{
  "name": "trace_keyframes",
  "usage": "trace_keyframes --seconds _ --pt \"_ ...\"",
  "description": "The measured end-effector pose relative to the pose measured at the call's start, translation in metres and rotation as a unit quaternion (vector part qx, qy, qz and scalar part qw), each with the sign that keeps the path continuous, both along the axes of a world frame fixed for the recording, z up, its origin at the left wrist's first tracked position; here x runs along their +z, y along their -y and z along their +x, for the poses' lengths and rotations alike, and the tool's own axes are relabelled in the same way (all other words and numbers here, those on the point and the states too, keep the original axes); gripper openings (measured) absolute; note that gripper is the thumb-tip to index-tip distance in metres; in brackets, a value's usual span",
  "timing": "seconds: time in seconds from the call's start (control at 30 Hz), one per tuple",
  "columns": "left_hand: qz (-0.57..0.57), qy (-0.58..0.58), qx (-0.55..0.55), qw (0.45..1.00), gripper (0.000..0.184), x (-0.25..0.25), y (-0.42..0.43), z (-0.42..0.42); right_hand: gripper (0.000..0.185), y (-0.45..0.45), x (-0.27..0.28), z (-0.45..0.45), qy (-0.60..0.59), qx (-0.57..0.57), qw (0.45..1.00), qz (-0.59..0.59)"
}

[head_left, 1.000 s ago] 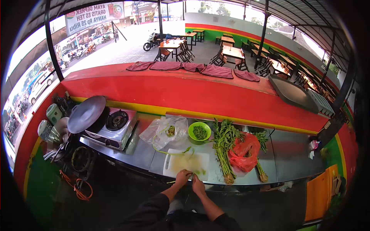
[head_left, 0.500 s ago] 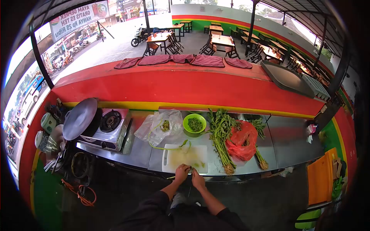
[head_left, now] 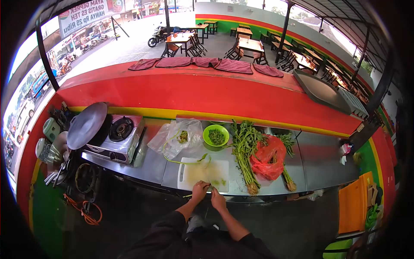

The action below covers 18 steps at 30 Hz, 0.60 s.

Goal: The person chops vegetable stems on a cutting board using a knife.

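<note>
My left hand (head_left: 199, 191) and my right hand (head_left: 218, 200) meet at the front edge of the white cutting board (head_left: 183, 183), fingers closed. A thin pale-green vegetable stem shows just left of my left hand. What lies between my right fingertips is too small to make out. Green scraps (head_left: 219, 182) lie on the board's right part, and a long curved green stem (head_left: 189, 162) crosses its back edge. Behind the board stand a green bowl (head_left: 214, 147) of cut greens and a clear plastic bag (head_left: 172, 138) with greens on it.
To the right lie bunches of leafy greens (head_left: 246, 162) and a red plastic bag (head_left: 271, 159). A gas stove (head_left: 115, 144) and a large wok (head_left: 87, 125) stand left. A red wall (head_left: 181, 95) backs the steel counter (head_left: 319, 168). An orange hose (head_left: 84, 213) hangs low left.
The camera view has shifted slightly, so the counter appears a little lower left. Both hands stay together at the board's front edge, with only a slight change in finger position.
</note>
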<state>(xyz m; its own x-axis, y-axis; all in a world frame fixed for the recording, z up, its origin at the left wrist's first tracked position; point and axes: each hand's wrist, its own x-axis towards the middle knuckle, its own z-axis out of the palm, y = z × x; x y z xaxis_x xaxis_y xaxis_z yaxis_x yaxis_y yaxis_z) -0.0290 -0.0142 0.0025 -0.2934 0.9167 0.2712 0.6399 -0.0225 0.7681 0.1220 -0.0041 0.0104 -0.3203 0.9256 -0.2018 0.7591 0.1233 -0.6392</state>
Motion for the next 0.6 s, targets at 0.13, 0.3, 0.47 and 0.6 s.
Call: trace_keyframes --seconds 0.13,0.3,0.47,0.6 --pt "0.002 -0.001 -0.001 1.000 0.015 -0.003 0.000 0.000 0.044 -0.002 0.008 -0.001 -0.003 0.004 1.000 -0.018" --pt "-0.007 0.003 0.005 1.000 0.015 -0.001 0.000 0.002 0.044 -0.011 0.004 -0.001 -0.039 0.011 0.999 -0.029" --pt "-0.011 0.022 0.015 1.000 0.014 -0.001 0.000 0.004 0.044 -0.004 0.001 0.007 -0.022 0.016 0.999 -0.022" --pt "-0.009 0.023 0.014 1.000 0.014 -0.005 0.000 0.004 0.044 0.001 0.001 0.007 0.004 0.013 1.000 -0.026"
